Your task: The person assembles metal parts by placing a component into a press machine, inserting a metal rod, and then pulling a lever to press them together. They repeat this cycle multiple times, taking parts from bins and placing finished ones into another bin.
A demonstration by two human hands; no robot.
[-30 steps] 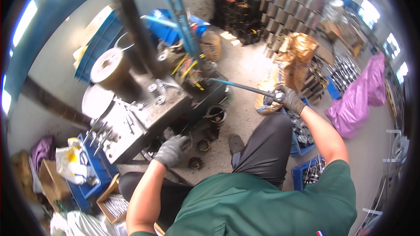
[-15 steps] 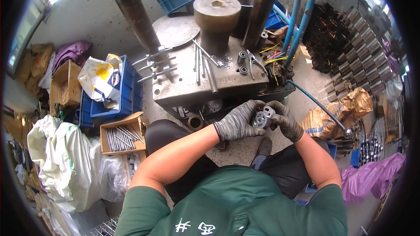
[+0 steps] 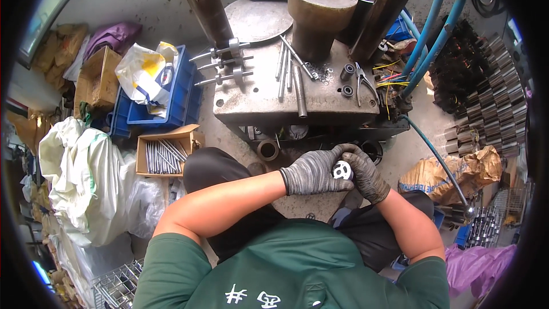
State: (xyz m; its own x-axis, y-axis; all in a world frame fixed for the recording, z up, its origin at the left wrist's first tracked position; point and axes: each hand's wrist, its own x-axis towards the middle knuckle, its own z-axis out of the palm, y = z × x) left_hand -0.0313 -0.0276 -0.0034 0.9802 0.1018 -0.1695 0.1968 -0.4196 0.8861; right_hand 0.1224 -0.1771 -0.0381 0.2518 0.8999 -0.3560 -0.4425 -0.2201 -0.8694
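Both gloved hands have drawn closer over the lap: left hand [image 3: 313, 173] and right hand [image 3: 363, 175] clasp a small round metal fitting [image 3: 342, 170], seemingly mid-assembly; loose rods [image 3: 287, 70] wait on the press table [image 3: 251, 103].

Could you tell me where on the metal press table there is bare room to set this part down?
The table's front left corner, below the bolts, is bare. Rods, pliers and bushings crowd its middle and right.

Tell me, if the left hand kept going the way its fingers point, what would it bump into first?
Probably the right hand. The left hand points rightward, and its fingers already meet the right hand's around the small metal part.
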